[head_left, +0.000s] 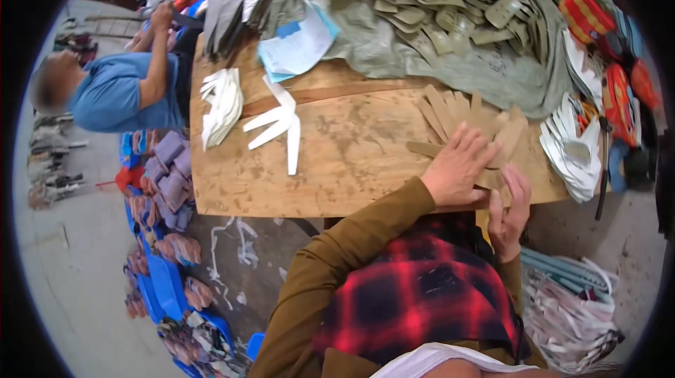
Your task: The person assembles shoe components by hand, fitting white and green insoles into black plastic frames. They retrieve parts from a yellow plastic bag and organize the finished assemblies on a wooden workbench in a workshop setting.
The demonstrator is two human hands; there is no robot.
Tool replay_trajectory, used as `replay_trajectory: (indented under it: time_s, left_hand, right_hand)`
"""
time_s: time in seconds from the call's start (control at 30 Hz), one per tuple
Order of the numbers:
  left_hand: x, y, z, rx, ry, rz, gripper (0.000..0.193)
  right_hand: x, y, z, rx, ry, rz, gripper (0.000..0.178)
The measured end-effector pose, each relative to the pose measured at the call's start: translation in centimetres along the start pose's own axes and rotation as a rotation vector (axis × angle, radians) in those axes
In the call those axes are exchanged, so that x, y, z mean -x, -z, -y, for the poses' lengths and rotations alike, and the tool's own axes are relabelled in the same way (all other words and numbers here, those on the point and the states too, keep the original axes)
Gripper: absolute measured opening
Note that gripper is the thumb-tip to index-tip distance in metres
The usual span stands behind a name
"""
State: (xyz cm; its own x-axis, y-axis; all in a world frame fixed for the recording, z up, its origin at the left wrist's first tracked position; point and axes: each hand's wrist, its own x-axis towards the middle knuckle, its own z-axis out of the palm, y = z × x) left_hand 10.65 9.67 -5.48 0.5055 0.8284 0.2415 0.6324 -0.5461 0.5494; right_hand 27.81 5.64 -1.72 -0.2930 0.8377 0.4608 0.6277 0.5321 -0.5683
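Several flat tan cut pieces with finger-like strips (512,140) lie fanned out at the right front of the wooden table (351,146). Across their lower part rests my left hand (458,167), palm down with its fingers stretched out. Just right of it, at the table's front edge, my right hand (513,209) has its fingers bent against the edge of a tan piece; part of the grip is hidden. A stack of white cut pieces (573,149) lies at the right edge. At the left are a white branched piece (281,125) and a white bundle (221,107).
Olive-green cut pieces (450,5) are heaped on a grey-green sheet (380,47) at the back. Paper sheets (299,44) lie left of them. A person in a blue shirt (123,93) stands left of the table. Blue trays (165,286) with bundled pieces sit on the floor.
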Motion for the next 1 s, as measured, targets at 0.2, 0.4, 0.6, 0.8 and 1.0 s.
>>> replay_trajectory:
  time_s: [0.2, 0.4, 0.6, 0.8, 1.0]
  left_hand:
    - [0.7, -0.5, 2.2, 0.449, -0.012, -0.085, 0.078]
    - [4.1, 6.8, 6.5, 0.911, 0.251, -0.458, 0.047]
    - [5.6, 9.8, 6.6, 1.364, 0.536, -0.684, 0.038]
    - [5.5, 8.5, 3.6, 1.309, 0.438, -0.436, 0.041]
    - [6.1, 9.1, 0.8, 0.945, 0.156, -0.24, 0.031]
  right_hand:
    - [0.5, -3.5, -3.1, 0.095, 0.002, 0.116, 0.038]
    - [0.6, -4.2, -2.3, 0.223, 0.007, 0.094, 0.037]
    - [0.1, -4.6, -1.7, 0.204, -0.061, 0.043, 0.037]
    - [-3.8, 0.3, 2.3, -0.001, -0.049, -0.117, 0.045]
    - [-7.1, -2.6, 4.0, -0.483, -0.216, 0.43, 0.045]
